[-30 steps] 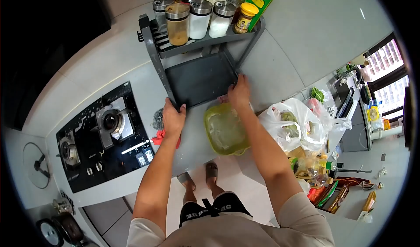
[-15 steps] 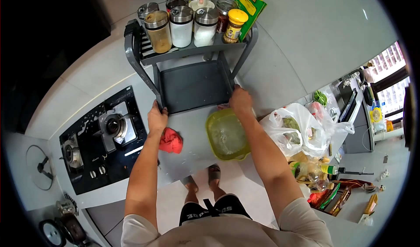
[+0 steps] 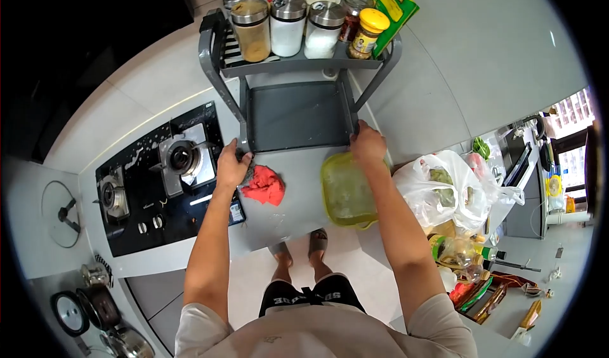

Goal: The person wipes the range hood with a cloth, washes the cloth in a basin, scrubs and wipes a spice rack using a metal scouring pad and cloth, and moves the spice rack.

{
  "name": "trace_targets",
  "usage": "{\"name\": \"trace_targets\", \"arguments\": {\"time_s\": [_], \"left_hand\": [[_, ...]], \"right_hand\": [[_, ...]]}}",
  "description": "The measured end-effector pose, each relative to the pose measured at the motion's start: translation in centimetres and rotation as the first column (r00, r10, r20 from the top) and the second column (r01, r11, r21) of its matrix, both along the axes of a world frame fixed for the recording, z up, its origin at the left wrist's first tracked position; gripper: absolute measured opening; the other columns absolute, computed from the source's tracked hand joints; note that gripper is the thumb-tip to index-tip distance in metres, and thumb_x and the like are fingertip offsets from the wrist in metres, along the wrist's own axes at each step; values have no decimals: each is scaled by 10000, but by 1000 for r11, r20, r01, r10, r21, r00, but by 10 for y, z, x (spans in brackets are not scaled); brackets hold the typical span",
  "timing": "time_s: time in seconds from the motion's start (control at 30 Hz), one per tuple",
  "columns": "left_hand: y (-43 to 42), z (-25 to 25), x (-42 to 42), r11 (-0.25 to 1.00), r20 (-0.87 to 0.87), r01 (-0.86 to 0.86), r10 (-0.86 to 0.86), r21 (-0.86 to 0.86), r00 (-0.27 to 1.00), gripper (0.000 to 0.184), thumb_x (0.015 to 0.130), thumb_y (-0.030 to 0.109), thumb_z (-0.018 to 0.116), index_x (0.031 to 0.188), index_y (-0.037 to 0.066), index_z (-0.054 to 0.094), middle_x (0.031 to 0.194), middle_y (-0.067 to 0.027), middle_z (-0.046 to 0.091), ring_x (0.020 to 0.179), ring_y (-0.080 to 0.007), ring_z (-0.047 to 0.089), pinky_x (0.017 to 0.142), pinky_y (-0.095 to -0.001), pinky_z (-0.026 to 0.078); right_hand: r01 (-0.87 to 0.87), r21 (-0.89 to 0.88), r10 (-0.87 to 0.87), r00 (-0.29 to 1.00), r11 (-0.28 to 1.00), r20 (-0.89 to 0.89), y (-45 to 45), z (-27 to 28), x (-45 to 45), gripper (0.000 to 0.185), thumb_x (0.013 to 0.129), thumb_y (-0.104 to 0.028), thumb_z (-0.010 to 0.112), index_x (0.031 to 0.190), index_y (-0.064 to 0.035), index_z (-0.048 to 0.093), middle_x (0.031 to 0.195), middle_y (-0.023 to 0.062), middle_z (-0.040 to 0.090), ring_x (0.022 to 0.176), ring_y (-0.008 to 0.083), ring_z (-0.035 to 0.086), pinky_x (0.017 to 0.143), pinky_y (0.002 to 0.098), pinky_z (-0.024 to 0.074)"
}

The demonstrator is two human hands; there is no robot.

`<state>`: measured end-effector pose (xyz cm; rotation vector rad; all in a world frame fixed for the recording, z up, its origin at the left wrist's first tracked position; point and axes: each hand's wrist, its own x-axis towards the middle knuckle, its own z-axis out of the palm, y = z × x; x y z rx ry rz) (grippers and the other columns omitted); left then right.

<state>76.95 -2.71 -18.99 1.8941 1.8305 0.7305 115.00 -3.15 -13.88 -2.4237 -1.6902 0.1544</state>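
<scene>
A dark grey two-tier spice rack [image 3: 298,113] stands on the counter against the tiled wall. Its upper shelf carries glass shaker jars [image 3: 288,31], a yellow-lidded jar [image 3: 366,37] and a green packet [image 3: 393,15]; the lower tray is bare. My left hand [image 3: 233,167] is at the rack's lower left front corner, thumb towards the front. Closed around the lower right front corner is my right hand [image 3: 368,145]. A crumpled red cloth [image 3: 264,185] lies by my left hand. Below my right hand sits a yellow-green basin [image 3: 347,196] of cloudy water, partly covered by my forearm.
On the left is a black gas hob [image 3: 152,199] with wet spots, and a phone [image 3: 236,212] lies at its right edge. White plastic bags [image 3: 438,190] fill the counter on the right, with bottles [image 3: 460,250] below them. A glass lid [image 3: 61,215] is at far left.
The rack has turned slightly, and its front edge now looks more level. Both hands have stayed at its corners. The whole view has shifted, and the phone beside my left forearm has come into sight.
</scene>
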Motion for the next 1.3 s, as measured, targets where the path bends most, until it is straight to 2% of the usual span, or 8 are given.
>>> {"name": "trace_targets", "arguments": {"time_s": [0.13, 0.3, 0.43, 0.57, 0.6, 0.8, 0.93, 1.3], "left_hand": [[-57, 6, 11, 965, -10, -79, 84, 252, 996, 424, 909, 59, 678, 1325, -11, 646, 1181, -244, 684, 1105, -436, 648, 1022, -484, 514], [-114, 3, 99, 967, 455, 193, -98, -166, 885, 342, 940, 89, 677, 1269, -6, 681, 1104, -186, 739, 875, -341, 723, 843, -441, 582], [-134, -8, 166, 868, 435, 308, -122, -389, 892, 474, 939, 263, 680, 1354, 40, 628, 1182, -219, 742, 993, -353, 756, 882, -473, 587], [-140, -8, 179, 930, 343, 220, -112, -294, 933, 400, 860, 189, 701, 1227, 30, 680, 1048, -244, 745, 934, -420, 736, 835, -474, 591], [-140, -3, 175, 937, 308, 194, -101, -289, 946, 371, 845, 179, 701, 1183, 27, 697, 1014, -249, 744, 928, -425, 731, 834, -477, 588], [-156, 22, 115, 958, 277, 70, 10, -279, 961, 321, 832, 174, 699, 1114, 20, 711, 974, -244, 743, 900, -440, 718, 820, -481, 588], [-183, 46, 37, 975, 378, -33, 116, -218, 918, 329, 851, 93, 696, 1173, 39, 738, 964, -189, 775, 873, -323, 773, 811, -388, 604], [-254, 60, -203, 888, 75, -407, 430, -213, 900, 276, 877, 51, 651, 1128, 0, 755, 990, -209, 784, 896, -314, 781, 822, -390, 597]], "right_hand": [[-139, 299, 135, 990, 944, 35, -49, -3, 7, 449, 862, -183, 743, 1298, -112, 662, 1267, 135, 701, 1155, 374, 657, 984, 487, 525], [-45, 204, 24, 994, 978, 105, -131, -3, 24, 555, 861, -105, 696, 1408, -114, 603, 1370, 173, 635, 1219, 411, 617, 998, 495, 517], [128, 171, -106, 985, 977, -133, -153, -27, 40, 597, 861, -59, 648, 1449, -139, 575, 1293, 201, 677, 1156, 435, 657, 947, 522, 538], [81, 130, -65, 991, 988, -120, -153, -40, 57, 564, 853, 17, 559, 1389, -140, 640, 1203, 201, 732, 1031, 426, 710, 880, 509, 569], [4, 284, 32, 992, 959, -121, -153, -48, 62, 560, 840, 36, 553, 1362, -132, 666, 1215, 203, 731, 1046, 423, 709, 887, 497, 568], [-169, 231, 201, 972, 958, -122, -152, 12, 13, 558, 829, 18, 574, 1369, -106, 641, 1197, 236, 719, 1016, 443, 710, 853, 520, 575], [-284, 225, 336, 909, 932, -246, -151, 27, -50, 591, 820, 12, 584, 1395, -117, 622, 1142, 233, 715, 986, 452, 705, 858, 526, 571], [-560, 188, 561, 628, 807, -539, -148, -2, -295, 629, 832, -39, 630, 1454, -78, 550, 1144, 260, 686, 1018, 452, 687, 903, 522, 561]]}}
